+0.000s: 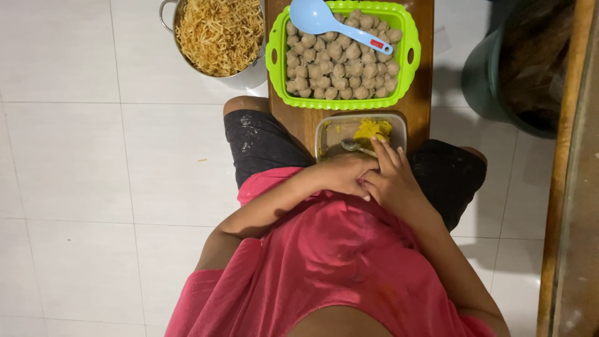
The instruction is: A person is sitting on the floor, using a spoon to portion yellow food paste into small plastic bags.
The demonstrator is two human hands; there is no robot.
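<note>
Both hands meet at the near edge of the clear tub (360,132). Left hand (342,175) curled, palm hidden; whether its grip holds anything, cannot tell. Right hand (392,181) fingers extended, loose, overlapping the tub rim. Spoon (354,146) lies inside the tub beside yellow paste (373,129). Green tray (342,55) of meatballs beyond the tub.

No packages, labels, signs or screens in view.

top: pink-red short-sleeved shirt (337,262) | bottoms: dark shorts (262,143), pale smudges | arms bare below sleeves
</note>
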